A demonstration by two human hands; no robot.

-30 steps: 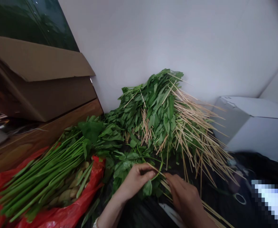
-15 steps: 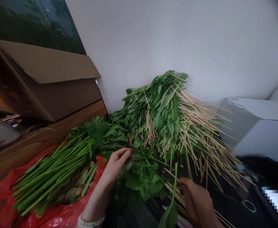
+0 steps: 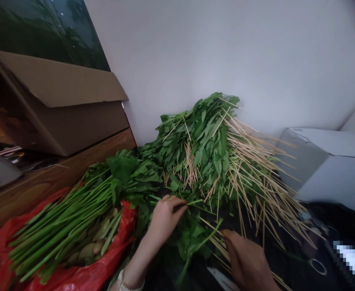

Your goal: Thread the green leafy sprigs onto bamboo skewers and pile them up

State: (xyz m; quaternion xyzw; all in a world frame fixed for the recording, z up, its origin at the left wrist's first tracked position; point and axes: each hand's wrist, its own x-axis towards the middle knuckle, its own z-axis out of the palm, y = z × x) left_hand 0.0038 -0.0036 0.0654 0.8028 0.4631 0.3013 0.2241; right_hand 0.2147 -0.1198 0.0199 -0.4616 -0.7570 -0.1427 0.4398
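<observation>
- Your right hand (image 3: 248, 258) pinches a pale skewer (image 3: 210, 225) above the black covering (image 3: 274, 254), a curved leafy stem (image 3: 210, 236) crossing it; whether pierced, one cannot tell.
- Your left hand (image 3: 165, 215) grips a slim green stem (image 3: 195, 202) just beyond.
- Much appears done: skewered greens (image 3: 206, 133), dark and limp, heap at the covering's far edge, beside the wall (image 3: 226, 48).
- Loose stalks (image 3: 65, 226), bright and straight, seemingly remain, lying across a red bag (image 3: 128, 224) at its left edge.

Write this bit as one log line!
left hand: pinching green stem | right hand: holding thin stick, leafy stem across it | left: red bag with greens | beyond: heap of leaves and sticks
</observation>
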